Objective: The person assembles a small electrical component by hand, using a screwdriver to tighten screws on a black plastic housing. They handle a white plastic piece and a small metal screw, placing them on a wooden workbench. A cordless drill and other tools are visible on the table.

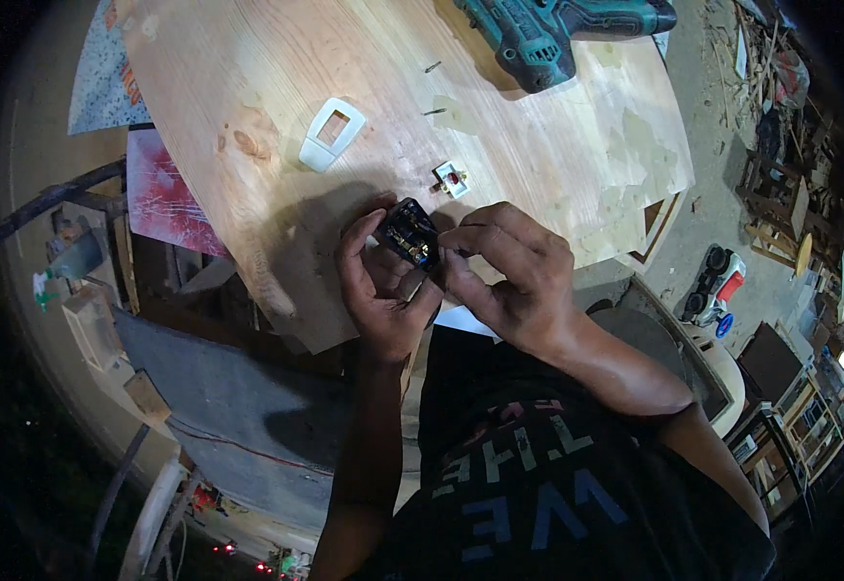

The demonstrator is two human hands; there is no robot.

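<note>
A small black housing (408,233) with brass-coloured metal parts inside, like the body of an electrical switch or socket, lies tilted in my left hand (380,290), with fingers and thumb wrapped round it. My right hand (514,276) is closed in a pinch at the housing's right edge. Whatever sits between those fingertips is too small to make out. Just beyond my hands lies a small white part (451,180) with brass terminals and a red spot. A white frame (333,136) with a rectangular opening rests farther left on the wooden tabletop (276,58).
A teal and black cordless drill (538,48) lies at the table's far right. Two small screws, a far one (432,67) and a nearer one (434,111), are left of it. Right of the table, a toy car (717,286) and piled wood scraps (780,203) stand on the floor.
</note>
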